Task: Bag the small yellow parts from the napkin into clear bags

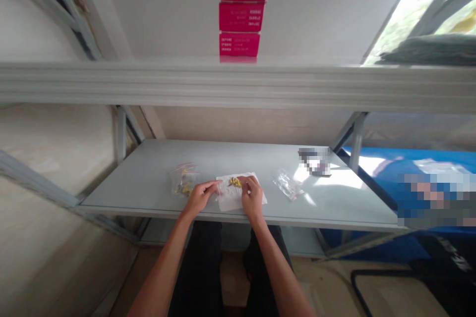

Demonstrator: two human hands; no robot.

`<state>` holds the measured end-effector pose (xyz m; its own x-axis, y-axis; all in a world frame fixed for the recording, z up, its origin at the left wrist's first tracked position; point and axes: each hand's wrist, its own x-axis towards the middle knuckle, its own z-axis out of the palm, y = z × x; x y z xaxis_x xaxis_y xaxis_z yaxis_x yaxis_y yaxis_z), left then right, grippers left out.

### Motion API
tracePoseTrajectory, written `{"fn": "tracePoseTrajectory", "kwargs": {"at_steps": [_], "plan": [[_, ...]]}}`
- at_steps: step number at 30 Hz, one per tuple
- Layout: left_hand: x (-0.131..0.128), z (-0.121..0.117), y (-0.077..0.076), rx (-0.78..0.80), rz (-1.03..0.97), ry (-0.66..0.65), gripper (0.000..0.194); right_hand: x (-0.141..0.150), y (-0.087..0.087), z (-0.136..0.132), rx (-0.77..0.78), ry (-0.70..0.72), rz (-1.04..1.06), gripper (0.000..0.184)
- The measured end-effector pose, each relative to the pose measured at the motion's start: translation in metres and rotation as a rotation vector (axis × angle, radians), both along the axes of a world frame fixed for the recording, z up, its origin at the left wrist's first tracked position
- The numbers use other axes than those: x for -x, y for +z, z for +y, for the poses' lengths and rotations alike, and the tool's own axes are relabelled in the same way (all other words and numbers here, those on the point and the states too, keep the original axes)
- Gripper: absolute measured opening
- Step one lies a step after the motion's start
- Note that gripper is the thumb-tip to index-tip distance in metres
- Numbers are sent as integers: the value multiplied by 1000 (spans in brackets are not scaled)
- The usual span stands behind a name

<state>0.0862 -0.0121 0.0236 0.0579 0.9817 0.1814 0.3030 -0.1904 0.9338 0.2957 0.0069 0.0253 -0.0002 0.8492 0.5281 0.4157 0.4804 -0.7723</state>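
A white sheet [231,203], paper or cloth, lies on the grey shelf in front of me. Several small yellow pieces [235,182] with dark parts are heaped on it; their kind is too small to tell. My left hand [202,196] is closed at the sheet's left edge, thumb and fingertips pinching what looks like a small clear zip bag [219,189] with a reddish strip. Over the right side of the sheet, my right hand [253,195] has its fingers bent together at the yellow pieces. What lies between those fingertips is hidden.
Clear zip bags [183,179] with yellow pieces inside lie at the left. More clear bags [288,184] lie at the right, before a blurred-out object [316,161]. Pink boxes [240,17] stand on the upper shelf, whose metal edge [238,84] crosses above my hands.
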Motion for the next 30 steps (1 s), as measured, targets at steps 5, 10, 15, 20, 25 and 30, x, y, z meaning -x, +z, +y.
{"fn": "tracePoseTrajectory", "kwargs": {"at_steps": [5, 10, 15, 20, 25, 30], "plan": [[2, -3, 1, -7, -138, 85, 66, -12, -9, -3, 17, -237, -329, 22], [0, -8, 9, -41, -150, 73, 52, -13, -17, -1, -18, -198, -491, 20], [1, -6, 5, -44, -88, 59, 43, -13, -15, 2, -2, -148, -420, 21], [0, -2, 0, 18, -28, 67, 60, -11, 4, -5, -37, 201, -141, 17], [-7, -3, 5, 26, 36, -34, 57, -7, 11, -13, -60, 352, -138, 17], [-9, -2, 3, 3, 0, -45, 47, -5, 4, -11, -41, 423, -183, 16]]}}
